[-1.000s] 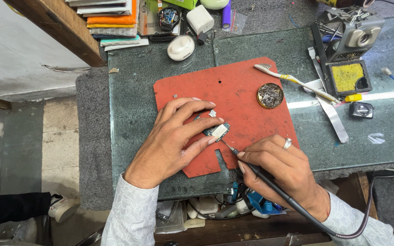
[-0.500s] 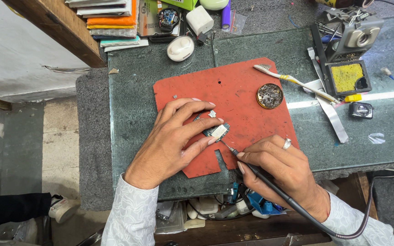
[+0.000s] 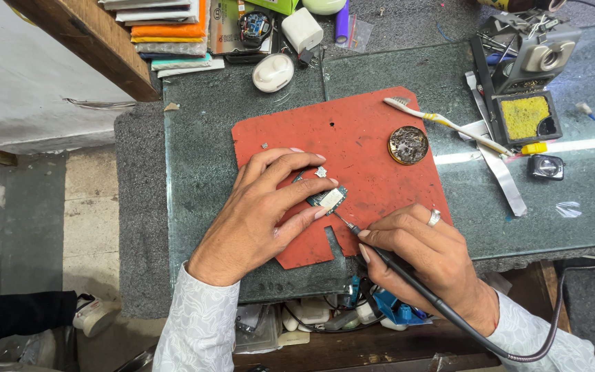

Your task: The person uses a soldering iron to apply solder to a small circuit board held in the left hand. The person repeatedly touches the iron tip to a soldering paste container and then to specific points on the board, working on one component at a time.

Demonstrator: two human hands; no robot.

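The left hand pinches a small circuit board between fingertips and presses it flat on the red mat, near the mat's front edge. The right hand is closed around a soldering iron like a pen; its tip touches the board's lower right corner, as far as I can see. For good work, the tip should stay steady on one pad and the board must not slide. The iron's long axis runs diagonally, with the tip pointing toward the far left corner of the desk. A toothbrush lies well apart.
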